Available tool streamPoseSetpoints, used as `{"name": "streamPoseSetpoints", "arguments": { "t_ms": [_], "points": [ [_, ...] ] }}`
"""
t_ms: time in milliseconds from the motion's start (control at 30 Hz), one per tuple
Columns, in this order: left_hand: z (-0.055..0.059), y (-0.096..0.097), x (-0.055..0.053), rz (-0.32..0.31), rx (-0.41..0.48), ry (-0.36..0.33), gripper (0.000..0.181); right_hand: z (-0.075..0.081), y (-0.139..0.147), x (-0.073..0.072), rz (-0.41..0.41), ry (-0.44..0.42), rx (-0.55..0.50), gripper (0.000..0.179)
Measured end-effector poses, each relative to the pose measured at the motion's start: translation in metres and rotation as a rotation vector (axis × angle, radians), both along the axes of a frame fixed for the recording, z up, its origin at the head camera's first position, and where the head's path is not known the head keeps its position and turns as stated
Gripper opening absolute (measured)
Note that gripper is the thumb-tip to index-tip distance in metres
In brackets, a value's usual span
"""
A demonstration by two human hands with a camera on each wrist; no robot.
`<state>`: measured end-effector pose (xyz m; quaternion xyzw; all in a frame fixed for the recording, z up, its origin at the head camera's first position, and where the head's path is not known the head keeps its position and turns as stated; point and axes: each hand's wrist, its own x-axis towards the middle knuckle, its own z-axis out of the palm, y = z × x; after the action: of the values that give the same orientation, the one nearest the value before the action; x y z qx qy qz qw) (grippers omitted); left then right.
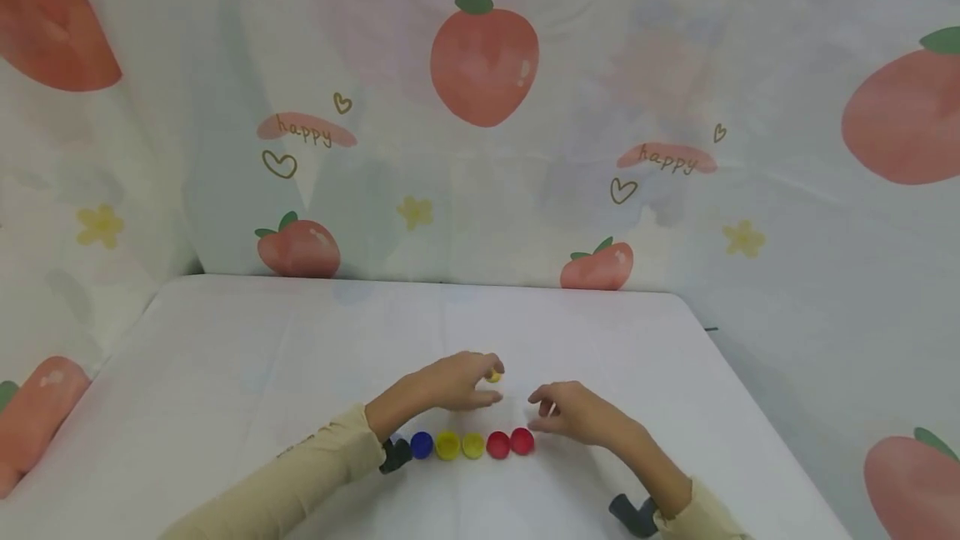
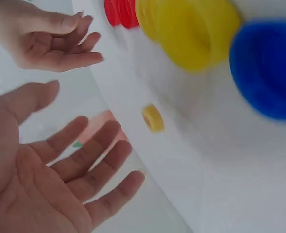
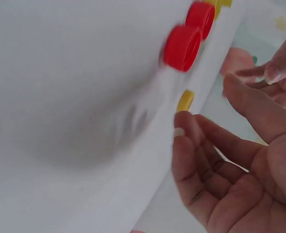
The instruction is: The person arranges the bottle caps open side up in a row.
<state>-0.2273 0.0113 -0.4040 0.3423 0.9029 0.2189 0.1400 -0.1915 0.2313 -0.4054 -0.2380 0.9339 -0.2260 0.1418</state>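
Observation:
A row of plastic bottle caps stands on the white table: a blue cap, two yellow caps and two red caps. Beyond the row lies a small yellow cap, apart from the others. My left hand hovers near this small cap, fingers spread and holding nothing; its fingertips partly overlap the cap in the head view. To the right, my right hand is held just past the red caps, its fingers loosely bent around nothing.
Dark wrist-camera mounts sit at both wrists, the left one close beside the blue cap. A fruit-printed cloth backdrop rises behind the table's far edge and along its sides.

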Motion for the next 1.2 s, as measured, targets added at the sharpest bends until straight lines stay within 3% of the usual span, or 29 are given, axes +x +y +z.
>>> {"name": "streamPoseSetpoints", "arguments": {
  "t_ms": [100, 300, 533, 733, 833, 967, 1100, 1200],
  "points": [
    [0.001, -0.002, -0.014, 0.083, -0.040, 0.008, 0.034, -0.003, -0.007, -0.021, -0.028, 0.052, -0.005, 0.025],
    [-0.005, 0.002, -0.030, 0.139, -0.066, -0.117, 0.033, -0.017, -0.026, -0.050, -0.034, 0.090, -0.009, 0.022],
    [-0.014, 0.008, -0.032, 0.142, -0.060, -0.164, 0.039, -0.031, -0.040, -0.060, 0.015, 0.128, -0.028, 0.027],
    [-0.017, 0.008, -0.032, 0.168, -0.029, -0.165, 0.042, -0.035, -0.045, -0.064, -0.020, 0.151, -0.024, 0.023],
    [-0.016, 0.008, -0.033, 0.189, 0.019, -0.155, 0.039, -0.034, -0.044, -0.065, -0.047, 0.140, -0.031, 0.022],
    [-0.016, 0.006, -0.034, 0.262, 0.145, -0.163, 0.029, -0.031, -0.042, -0.065, -0.057, 0.130, -0.071, 0.024],
    [-0.016, 0.006, -0.036, 0.350, 0.298, -0.196, 0.020, -0.023, -0.041, -0.063, -0.076, 0.116, -0.182, 0.026],
    [-0.014, 0.006, -0.037, 0.346, 0.422, -0.201, 0.016, -0.016, -0.037, -0.062, -0.117, 0.085, -0.283, 0.025]
  ]
}}
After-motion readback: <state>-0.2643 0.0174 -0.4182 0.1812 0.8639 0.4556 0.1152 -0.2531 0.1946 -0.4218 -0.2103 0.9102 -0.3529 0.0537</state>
